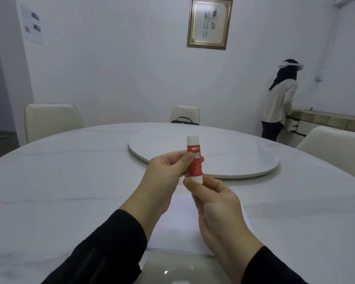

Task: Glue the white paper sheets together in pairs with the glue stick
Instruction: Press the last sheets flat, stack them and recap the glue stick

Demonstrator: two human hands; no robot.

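Observation:
A red and white glue stick [194, 158] stands upright in the air above the table, its white cap on top. My left hand [164, 177] pinches its red middle between thumb and fingers. My right hand [215, 210] pinches its white bottom end from below. White paper sheets [178, 228] lie flat on the table under both hands, partly hidden by my wrists; I cannot tell how many there are.
The round white marble table [59, 181] carries a round turntable [223, 152] at its middle. Cream chairs [49, 119] stand around it, one at the back holding a black bag [184, 120]. A person [279, 103] stands at a counter at the far right.

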